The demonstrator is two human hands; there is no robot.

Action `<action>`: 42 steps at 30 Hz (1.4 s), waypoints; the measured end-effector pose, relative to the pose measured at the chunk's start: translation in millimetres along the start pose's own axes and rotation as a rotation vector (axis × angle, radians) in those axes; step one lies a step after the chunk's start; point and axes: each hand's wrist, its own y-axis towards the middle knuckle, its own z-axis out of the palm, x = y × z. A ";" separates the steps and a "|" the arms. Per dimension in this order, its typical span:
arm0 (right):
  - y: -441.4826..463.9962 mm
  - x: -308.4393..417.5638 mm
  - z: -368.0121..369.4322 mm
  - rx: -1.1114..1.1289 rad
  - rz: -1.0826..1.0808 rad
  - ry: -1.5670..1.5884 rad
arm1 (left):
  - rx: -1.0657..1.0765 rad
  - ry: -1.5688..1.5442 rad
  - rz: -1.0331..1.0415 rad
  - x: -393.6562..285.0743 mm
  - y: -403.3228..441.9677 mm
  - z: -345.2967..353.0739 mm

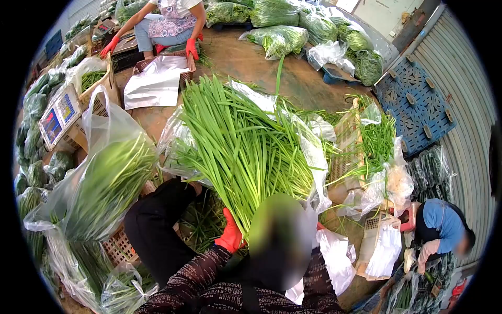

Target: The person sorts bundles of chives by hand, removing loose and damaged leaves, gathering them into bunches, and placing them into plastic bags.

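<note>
Left hand: your left hand, in a red glove, is closed around the lower stems of the green bundle, at its left edge.
Right hand: of your right hand only a small red piece is visible, beside the blurred patch; whether it is open or gripping, I cannot tell.
Green bundle: it lies in front of you, in the middle of the view, with the leaf tips spread away from you and the stem ends toward you; white plastic shows along its right side.
At your left: a clear bag filled with long greens stands near your bent knee; loose leaves are scattered on the other side of this knee.
At your right: a basket lies beside a heap of thinner greens; nearer to you, a crate has white sheets on it.
Across from you: a seated person in red gloves is behind a crate covered partly by a white sheet.
Far right: another person, in blue, bends; a blue pallet leans near the corrugated wall.
Back: bagged greens are piled.
</note>
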 end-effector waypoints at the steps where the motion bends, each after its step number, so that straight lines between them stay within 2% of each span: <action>1: -0.4 -8.8 9.5 0.000 -0.001 0.003 | -0.001 0.002 0.001 -0.9 -2.7 3.5; 3: -3.2 -13.3 23.0 0.166 0.097 0.082 | -0.044 0.036 0.016 -3.2 -10.1 12.1; 4: -12.9 3.5 27.7 0.141 0.099 0.148 | -0.051 0.035 0.021 -2.2 -13.5 8.7; 5: -18.8 20.3 32.2 0.110 0.031 0.242 | -0.035 0.053 -0.003 -0.6 -17.6 3.9; 7: -33.1 45.8 49.3 0.128 -0.020 0.171 | -0.023 0.071 -0.028 3.9 -22.5 -4.3; 9: -46.2 69.7 63.9 0.142 -0.124 0.025 | -0.217 0.404 -0.003 7.5 -22.3 -8.6; 12: -59.8 107.3 63.8 0.030 -0.293 0.021 | -0.193 0.327 -0.014 -10.3 -34.8 9.8; 14: -61.1 110.4 60.9 0.026 -0.431 0.123 | -0.226 0.276 -0.012 -22.5 -51.3 25.3; 15: -59.3 104.4 58.3 0.029 -0.431 0.128 | -0.231 0.278 -0.010 -29.8 -54.9 32.8; 17: -56.3 89.0 53.2 0.327 -0.325 0.227 | -0.298 0.365 -0.114 -44.7 -59.3 49.0; 18: -57.5 83.1 51.4 0.210 -0.404 0.210 | -0.377 0.404 -0.087 -47.7 -59.5 61.1; 22: -72.2 37.4 26.9 0.209 -0.255 0.227 | -0.343 0.226 -0.125 -46.0 -64.8 7.2; 23: -70.2 16.9 23.4 0.147 -0.122 0.251 | -0.302 0.119 -0.110 -49.7 -66.0 21.0; 25: -68.0 -14.6 17.8 0.024 0.144 0.296 | -0.080 -0.048 -0.078 -53.9 -65.6 24.0; 26: -65.8 -10.2 9.6 0.160 0.352 0.448 | -0.082 -0.050 -0.079 -52.3 -65.7 21.3; 27: -65.6 -6.9 11.1 0.159 0.355 0.449 | -0.082 -0.072 -0.079 -50.0 -65.1 16.4; 28: -66.1 -1.4 16.2 0.204 0.108 0.193 | -0.081 -0.091 -0.080 -48.9 -65.1 13.6; 31: -55.1 76.3 9.2 0.063 -0.260 -0.305 | -0.139 -0.062 -0.113 -47.4 -69.5 12.9; 32: -43.8 86.4 7.8 -0.011 -0.431 -0.232 | 0.002 -0.104 -0.097 -51.0 -66.2 35.8; 33: -32.9 103.2 12.6 -0.037 -0.534 -0.157 | 0.000 -0.099 -0.099 -49.9 -66.3 37.2; 35: -27.9 101.5 49.2 0.207 -0.375 0.147 | 0.000 -0.183 -0.091 -49.2 -69.9 38.4; 36: -26.1 105.1 50.4 0.199 -0.373 0.153 | -0.003 -0.246 -0.086 -47.1 -70.8 30.6; 37: -23.3 109.3 51.3 0.381 -0.393 -0.040 | 0.000 -0.235 -0.090 -45.8 -73.7 22.3; 38: -20.6 113.9 52.5 0.561 -0.409 -0.235 | -0.180 -0.098 -0.079 -46.3 -77.5 13.9; 39: -26.0 116.2 51.7 0.556 -0.411 -0.231 | -0.362 0.036 -0.063 -48.1 -80.1 9.8; 41: -52.2 112.8 45.6 0.619 -0.542 -0.413 | -0.358 0.037 -0.082 -51.6 -80.9 16.1; 42: -64.8 110.5 44.0 0.587 -0.576 -0.384 | -0.398 0.147 -0.050 -49.4 -80.9 17.7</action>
